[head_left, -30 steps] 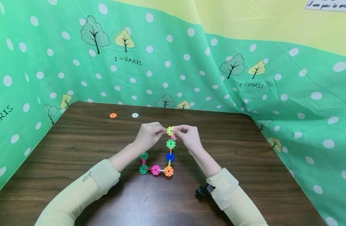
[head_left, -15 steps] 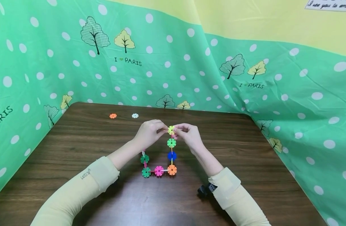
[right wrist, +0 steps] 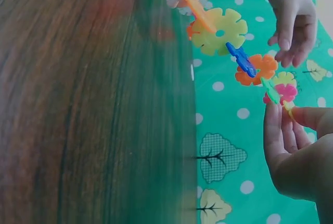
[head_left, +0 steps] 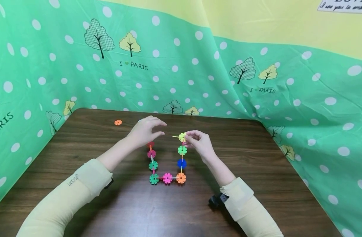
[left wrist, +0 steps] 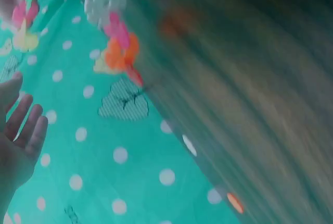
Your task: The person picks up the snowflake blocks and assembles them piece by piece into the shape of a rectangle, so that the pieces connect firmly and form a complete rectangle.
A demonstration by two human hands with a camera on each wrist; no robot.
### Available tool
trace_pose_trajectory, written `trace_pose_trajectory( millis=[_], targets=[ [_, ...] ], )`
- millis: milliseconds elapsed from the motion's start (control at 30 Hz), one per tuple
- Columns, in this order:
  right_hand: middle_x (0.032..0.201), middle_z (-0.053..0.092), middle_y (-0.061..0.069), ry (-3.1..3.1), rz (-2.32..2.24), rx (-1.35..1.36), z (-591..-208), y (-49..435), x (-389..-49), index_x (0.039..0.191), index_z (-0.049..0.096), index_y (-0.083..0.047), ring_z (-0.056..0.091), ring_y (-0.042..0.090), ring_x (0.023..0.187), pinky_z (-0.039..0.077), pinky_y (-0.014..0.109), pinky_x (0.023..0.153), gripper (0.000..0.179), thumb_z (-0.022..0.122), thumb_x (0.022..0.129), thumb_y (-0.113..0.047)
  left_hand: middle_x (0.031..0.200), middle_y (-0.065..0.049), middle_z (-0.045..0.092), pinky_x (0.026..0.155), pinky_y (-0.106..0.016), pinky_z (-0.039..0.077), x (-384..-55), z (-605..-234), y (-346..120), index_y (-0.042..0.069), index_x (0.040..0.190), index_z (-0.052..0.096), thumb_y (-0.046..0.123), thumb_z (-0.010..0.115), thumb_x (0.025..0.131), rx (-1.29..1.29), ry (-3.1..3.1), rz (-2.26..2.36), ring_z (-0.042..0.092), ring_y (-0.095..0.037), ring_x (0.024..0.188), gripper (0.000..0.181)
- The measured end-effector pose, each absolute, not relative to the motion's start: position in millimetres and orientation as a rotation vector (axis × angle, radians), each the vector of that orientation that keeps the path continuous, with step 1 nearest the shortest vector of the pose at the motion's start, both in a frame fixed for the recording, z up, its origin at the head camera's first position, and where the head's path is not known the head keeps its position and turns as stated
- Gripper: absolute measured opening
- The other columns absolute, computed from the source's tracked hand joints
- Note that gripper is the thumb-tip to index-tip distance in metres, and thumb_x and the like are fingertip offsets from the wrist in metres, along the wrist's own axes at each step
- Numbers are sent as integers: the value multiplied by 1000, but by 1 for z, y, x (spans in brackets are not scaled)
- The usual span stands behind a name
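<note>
Notched plastic flower discs are joined edge to edge into a U-shaped chain [head_left: 167, 178] in the head view. My right hand [head_left: 202, 144] pinches the yellow disc [head_left: 182, 137] at the chain's right end. A second yellow piece [head_left: 175, 136], seen edge-on, juts left from that disc. My left hand [head_left: 146, 131] has its fingers parted, apart from the yellow piece and above the chain's left end, where a red disc [head_left: 150, 144] is partly hidden. In the left wrist view the left hand [left wrist: 21, 135] shows nothing in its fingers. The right wrist view shows the right hand's [right wrist: 296, 151] thumb and fingertips at the edge-on disc.
A loose orange disc [head_left: 118, 122] lies near the table's far edge. A white disc [left wrist: 189, 145] lies beside it, mostly hidden by the left hand in the head view. Green dotted cloth [head_left: 169, 75] hangs around the brown table [head_left: 257, 158].
The left hand has let go of the yellow piece and moved left and away, its fingers parting. This uncovers more of the chain's left side. The right hand still pinches the chain, shifted slightly right.
</note>
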State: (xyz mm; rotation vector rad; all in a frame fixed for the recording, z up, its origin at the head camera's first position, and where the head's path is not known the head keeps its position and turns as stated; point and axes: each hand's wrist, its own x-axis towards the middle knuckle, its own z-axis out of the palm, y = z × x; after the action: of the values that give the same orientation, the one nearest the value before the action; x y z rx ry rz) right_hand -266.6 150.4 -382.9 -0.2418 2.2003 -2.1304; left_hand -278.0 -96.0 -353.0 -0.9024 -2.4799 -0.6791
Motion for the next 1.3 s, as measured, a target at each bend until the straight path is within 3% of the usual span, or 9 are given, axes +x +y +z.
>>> trace_pose_trajectory(
  millis=[300,533,667,933,1300],
  targets=[
    [88,61,13,2259,-2073,-319,-387,156,-268,114,59,6,65,17,70,58,35,71,26,60,89,1,131,-9,57,103,-47,37,-294,-347,-144,9,130,55,27,73,84,-848,-2697,-740,46,-29,125,53],
    [93,62,17,2367,-1969,-355,-392,158,-272,115,59,6,65,14,74,57,42,75,26,60,91,-2,137,-11,52,110,-49,29,-310,-356,-177,8,136,48,32,71,84,-787,-2762,-771,41,-29,132,62],
    [95,62,18,2397,-1934,-378,-394,158,-273,118,57,8,64,12,76,57,40,74,29,59,92,-4,141,-13,47,112,-51,23,-318,-367,-193,8,139,45,35,70,85,-743,-2788,-788,34,-34,136,65],
    [96,60,22,2393,-1891,-365,-371,153,-259,118,57,10,64,25,81,53,52,79,28,57,91,2,149,-17,34,110,-55,24,-329,-392,-223,7,145,34,40,64,88,-578,-2886,-851,26,-38,138,72],
    [95,60,20,2392,-1879,-369,-373,152,-260,117,58,9,65,23,79,54,50,77,26,56,92,1,150,-25,27,106,-62,25,-337,-418,-250,6,150,20,45,60,90,-421,-3057,-867,26,-45,135,81]
  ],
)
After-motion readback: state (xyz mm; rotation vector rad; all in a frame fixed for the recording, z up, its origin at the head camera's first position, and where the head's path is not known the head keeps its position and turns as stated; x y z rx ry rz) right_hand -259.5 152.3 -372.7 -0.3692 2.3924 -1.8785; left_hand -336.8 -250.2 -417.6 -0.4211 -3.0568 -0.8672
